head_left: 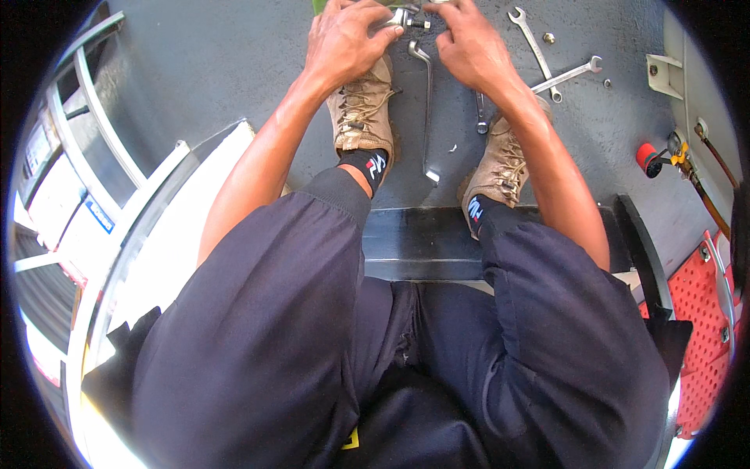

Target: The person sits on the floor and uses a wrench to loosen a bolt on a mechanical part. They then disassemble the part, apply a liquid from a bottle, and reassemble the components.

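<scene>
While the left hand grips a fitting, the right hand curls beside it

Where the scene is farthest, the fitting shows between the two hands, above the grey floor, with a threaded bolt pointing right. The left hand is partly closed, its thumb along the metal and its fingers bent. The right hand is half open, its fingers bent and one reaching left toward the fitting; whether it has hold of anything cannot be told, since its fingertips run to the far edge. Something green shows just beyond the left hand.

Nearer, a ring spanner lies between the left boot and the right boot. To its right, another tool is partly hidden by the right arm. Farther right, two wrenches cross, with a small metal part near one and a second near the other. Well to the right is a red cap beside a yellow valve.
</scene>
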Demonstrator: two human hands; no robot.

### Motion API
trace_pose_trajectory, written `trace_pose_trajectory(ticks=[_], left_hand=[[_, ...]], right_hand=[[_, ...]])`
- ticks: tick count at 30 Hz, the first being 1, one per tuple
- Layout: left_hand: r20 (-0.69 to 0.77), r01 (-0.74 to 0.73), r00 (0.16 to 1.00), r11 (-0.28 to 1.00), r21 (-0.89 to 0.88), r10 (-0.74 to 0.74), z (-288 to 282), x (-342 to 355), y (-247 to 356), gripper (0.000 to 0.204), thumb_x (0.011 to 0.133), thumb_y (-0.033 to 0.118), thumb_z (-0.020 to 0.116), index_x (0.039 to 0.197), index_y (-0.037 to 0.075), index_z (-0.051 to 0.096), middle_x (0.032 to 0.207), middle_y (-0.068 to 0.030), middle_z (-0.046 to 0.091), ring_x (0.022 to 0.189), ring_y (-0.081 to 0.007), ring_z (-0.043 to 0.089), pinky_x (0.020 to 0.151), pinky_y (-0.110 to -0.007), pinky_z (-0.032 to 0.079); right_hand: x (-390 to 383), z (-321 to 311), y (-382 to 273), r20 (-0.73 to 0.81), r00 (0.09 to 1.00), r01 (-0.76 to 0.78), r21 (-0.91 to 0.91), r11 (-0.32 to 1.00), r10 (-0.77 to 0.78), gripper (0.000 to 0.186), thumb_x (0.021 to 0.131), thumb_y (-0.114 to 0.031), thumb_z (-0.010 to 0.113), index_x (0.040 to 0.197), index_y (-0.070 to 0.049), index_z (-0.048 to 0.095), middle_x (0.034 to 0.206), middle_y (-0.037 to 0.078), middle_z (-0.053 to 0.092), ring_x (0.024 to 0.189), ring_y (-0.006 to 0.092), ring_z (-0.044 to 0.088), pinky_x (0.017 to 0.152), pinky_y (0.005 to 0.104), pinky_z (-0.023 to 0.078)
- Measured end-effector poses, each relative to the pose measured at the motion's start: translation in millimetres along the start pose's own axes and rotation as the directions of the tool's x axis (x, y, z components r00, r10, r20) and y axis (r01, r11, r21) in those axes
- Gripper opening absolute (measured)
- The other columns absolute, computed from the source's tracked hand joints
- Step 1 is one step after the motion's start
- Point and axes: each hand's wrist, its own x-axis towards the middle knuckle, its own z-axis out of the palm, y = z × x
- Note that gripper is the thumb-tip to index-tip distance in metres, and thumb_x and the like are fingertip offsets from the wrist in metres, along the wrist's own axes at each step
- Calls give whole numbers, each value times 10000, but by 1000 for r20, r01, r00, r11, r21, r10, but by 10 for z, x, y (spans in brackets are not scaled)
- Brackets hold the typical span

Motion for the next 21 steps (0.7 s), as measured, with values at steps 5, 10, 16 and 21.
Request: trace_pose_trajectory(ticks=[5,10,16,21], left_hand=[[-17,-6,1000,1000,-4,5,-10,-32,-37,291,878,316,754,1027,65,756,1058,-65,720,1053,-317,605,955,-442,479],[-14,3,1000,1000,-4,-3,-4,-57,-89,288,879,312,752,1026,64,756,1060,-65,721,1058,-316,604,959,-443,478],[-18,2,1000,1000,-3,-2,48,-17,-93,284,879,311,753,1025,67,757,1059,-64,721,1058,-315,603,958,-442,478],[-12,16,1000,1000,4,-16,72,29,-73,284,878,316,754,1025,72,758,1056,-62,722,1051,-313,605,952,-442,480]], right_hand=[[51,-13,8,15,1000,-23,84,996,22,297,838,12,504,1086,-30,662,1121,213,584,1081,436,603,918,528,508],[13,78,-15,48,998,-46,21,999,45,280,836,12,503,1072,-31,646,1096,211,589,1046,429,604,894,524,509],[4,141,90,9,999,52,-8,999,-52,287,835,15,504,1082,-41,640,1091,214,589,1020,432,609,885,519,512],[64,96,112,26,999,-20,57,998,19,272,843,4,513,1078,-46,641,1104,221,580,1029,441,606,888,517,516]])
